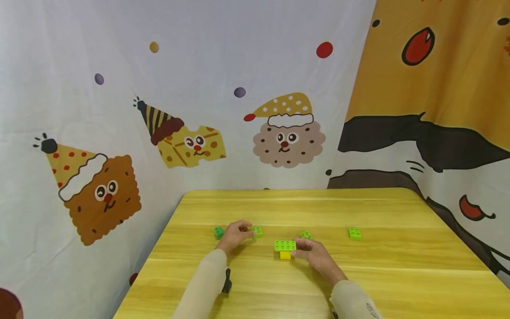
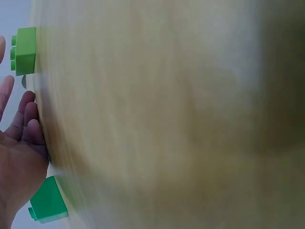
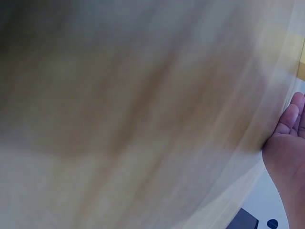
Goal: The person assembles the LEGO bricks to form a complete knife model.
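Note:
My left hand [image 1: 235, 235] reaches to a light green four-stud brick [image 1: 256, 231], fingertips at its left side; in the left wrist view this light green brick [image 2: 25, 50] stands beyond the thumb and forefinger. Beside that hand's wrist lies a dark green block [image 1: 218, 233] with a slanted face. My right hand [image 1: 316, 254] holds the right end of a longer light green brick [image 1: 285, 245] between thumb and fingers. Under that brick sits a yellow block [image 1: 285, 255]. The right wrist view shows only part of the right hand [image 3: 290, 143], not the brick.
Another light green brick [image 1: 306, 235] lies just behind the right hand. Farther right stands a light green four-stud brick [image 1: 354, 233]. The wooden table [image 1: 398, 288] reaches back to a cloth backdrop [image 1: 199, 66] printed with cartoon figures.

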`<state>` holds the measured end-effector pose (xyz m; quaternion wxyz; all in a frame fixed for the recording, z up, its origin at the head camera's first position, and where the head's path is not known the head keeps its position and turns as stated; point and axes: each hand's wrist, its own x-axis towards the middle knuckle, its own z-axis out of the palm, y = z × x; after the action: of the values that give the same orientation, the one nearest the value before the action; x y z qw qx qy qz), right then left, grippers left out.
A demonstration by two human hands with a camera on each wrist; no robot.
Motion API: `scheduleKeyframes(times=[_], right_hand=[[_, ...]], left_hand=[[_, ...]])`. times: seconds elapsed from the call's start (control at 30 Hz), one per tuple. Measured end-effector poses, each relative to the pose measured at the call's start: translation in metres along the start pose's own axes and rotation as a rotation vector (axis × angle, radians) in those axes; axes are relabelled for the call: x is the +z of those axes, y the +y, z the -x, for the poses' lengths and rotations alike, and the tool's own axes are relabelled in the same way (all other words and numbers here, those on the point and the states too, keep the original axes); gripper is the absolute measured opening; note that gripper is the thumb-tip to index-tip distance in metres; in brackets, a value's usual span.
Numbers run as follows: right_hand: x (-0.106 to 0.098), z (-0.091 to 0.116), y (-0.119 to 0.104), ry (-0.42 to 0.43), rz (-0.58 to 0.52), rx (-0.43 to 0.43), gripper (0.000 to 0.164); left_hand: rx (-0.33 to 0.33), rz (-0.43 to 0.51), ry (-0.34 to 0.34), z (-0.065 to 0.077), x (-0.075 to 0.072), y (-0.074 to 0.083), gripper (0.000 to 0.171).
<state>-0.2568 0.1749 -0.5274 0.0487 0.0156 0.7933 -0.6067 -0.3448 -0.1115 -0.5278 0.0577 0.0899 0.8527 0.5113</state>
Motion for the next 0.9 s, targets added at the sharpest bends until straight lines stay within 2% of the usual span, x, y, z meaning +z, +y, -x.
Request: scheduleKeyframes(times=[0.5,0.9], right_hand=[[-0.0010,0.0014,-0.0009,-0.024,-0.020,0.006,0.043],[0.0012,-0.0013,-0.0011,-0.013,-0.007,-0.001,0.040]], left_hand=[[0.016,-0.082,-0.009,-0.0005,0.0037,0.0004,0.042],[0.014,-0.092,-0.001,-0.0034,0.0036,0.0014,0.040]])
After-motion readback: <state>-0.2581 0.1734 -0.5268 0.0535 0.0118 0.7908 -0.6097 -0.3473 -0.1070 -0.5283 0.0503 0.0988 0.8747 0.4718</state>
